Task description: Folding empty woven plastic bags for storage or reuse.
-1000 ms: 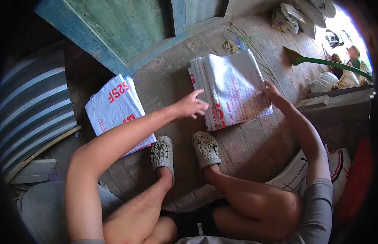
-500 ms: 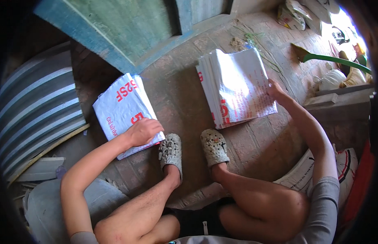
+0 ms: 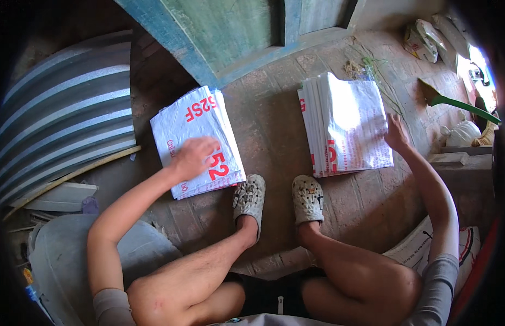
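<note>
Two piles of folded white woven sacks with red print lie on the brick floor. Over the left sack pile [image 3: 179, 117] is my left hand [image 3: 193, 156], slightly blurred, fingers loosely bent and nothing visible in them; whether it touches the top sack I cannot tell. At the outer edge of the right sack pile [image 3: 353, 108] is my right hand [image 3: 396, 133], its fingers stretched out along that edge. The right pile looks thicker, its folded layers fanned on its left side, and bright light falls on its top.
Corrugated metal sheeting [image 3: 73, 108] and a thin pole [image 3: 73, 176] stand at the left. A blue-green wooden door [image 3: 230, 38] is ahead. A green-handled tool [image 3: 459, 103] and filled bags [image 3: 421, 41] lie far right. My feet in pale clogs [image 3: 249, 198] stand between my arms.
My left hand has shifted up the left pile from its near corner. My right hand stays by the right pile's edge, its fingers now straighter. The whole view has shifted, moving the scene rightward.
</note>
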A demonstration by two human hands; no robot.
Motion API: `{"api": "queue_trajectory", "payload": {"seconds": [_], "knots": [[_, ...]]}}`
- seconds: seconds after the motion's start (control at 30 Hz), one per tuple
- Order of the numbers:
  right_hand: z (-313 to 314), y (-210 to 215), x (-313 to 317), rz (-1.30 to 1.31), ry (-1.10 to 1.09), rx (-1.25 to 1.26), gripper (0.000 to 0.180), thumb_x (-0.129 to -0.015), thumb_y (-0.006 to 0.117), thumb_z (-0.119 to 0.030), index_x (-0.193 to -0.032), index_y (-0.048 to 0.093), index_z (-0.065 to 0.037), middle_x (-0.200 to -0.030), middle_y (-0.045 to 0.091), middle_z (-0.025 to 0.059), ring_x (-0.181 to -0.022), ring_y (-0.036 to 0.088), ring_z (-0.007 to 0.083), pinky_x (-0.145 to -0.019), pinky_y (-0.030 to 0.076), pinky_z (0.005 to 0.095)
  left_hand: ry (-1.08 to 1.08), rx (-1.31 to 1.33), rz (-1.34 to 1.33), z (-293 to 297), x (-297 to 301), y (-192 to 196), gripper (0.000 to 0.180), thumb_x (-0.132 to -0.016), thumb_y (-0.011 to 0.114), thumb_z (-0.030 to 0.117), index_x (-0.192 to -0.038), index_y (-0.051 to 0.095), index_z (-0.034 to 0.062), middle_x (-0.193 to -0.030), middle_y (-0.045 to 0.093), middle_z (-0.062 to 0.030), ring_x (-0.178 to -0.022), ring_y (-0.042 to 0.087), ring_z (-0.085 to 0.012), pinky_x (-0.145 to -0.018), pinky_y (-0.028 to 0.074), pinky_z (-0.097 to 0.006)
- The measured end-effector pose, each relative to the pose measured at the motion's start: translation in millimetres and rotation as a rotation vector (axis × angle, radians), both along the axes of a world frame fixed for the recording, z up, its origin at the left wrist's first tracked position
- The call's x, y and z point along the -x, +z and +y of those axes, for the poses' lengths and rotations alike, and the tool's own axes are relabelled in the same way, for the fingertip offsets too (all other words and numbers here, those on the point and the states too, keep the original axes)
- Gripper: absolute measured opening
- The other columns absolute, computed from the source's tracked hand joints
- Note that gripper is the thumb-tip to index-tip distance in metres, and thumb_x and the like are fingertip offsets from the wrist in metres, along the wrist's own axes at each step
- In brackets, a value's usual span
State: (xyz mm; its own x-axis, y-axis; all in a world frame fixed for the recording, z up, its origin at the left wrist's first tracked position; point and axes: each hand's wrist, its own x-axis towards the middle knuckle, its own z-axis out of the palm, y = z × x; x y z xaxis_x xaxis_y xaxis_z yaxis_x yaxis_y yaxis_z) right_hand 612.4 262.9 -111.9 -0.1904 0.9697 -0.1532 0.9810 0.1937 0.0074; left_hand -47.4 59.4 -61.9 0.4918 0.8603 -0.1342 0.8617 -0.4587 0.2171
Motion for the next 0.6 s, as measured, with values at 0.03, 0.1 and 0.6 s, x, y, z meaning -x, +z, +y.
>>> {"api": "queue_trajectory", "payload": {"seconds": [0.03,0.1,0.6], "knots": [[-2,14,10,-0.052,0.126,-0.12,0.055,-0.082,0.066,-0.003,-0.135,0.056,-0.01,-0.135,0.052,0.0161,-0.124,0.055,0.0353,-0.101,0.047,0.0477,0.176,0.008,-0.02,-4,20,-2,0.059,-0.085,0.07,0.015,-0.14,0.052,0.0075,-0.137,0.057,-0.0159,-0.132,0.051,-0.0325,-0.11,0.041,-0.047],[2,42,26,-0.052,0.337,-0.209,0.055,-0.082,0.065,0.0,-0.135,0.056,-0.01,-0.133,0.053,0.0158,-0.123,0.055,0.0346,-0.101,0.046,0.0468,0.498,-0.265,0.038,-19,63,-21,0.061,-0.086,0.071,0.015,-0.141,0.049,0.005,-0.139,0.055,-0.0204,-0.132,0.051,-0.0369,-0.111,0.041,-0.047],[-47,77,159,0.165,1.063,-0.022,0.041,-0.087,0.064,-0.004,-0.128,0.062,-0.01,-0.123,0.061,0.0105,-0.114,0.061,0.0265,-0.102,0.048,0.0414,1.014,0.119,-0.847,-6,81,20,0.036,-0.094,0.064,0.019,-0.119,0.059,-0.0074,-0.103,0.072,-0.0163,-0.09,0.072,-0.0211,-0.079,0.057,-0.034]]}}
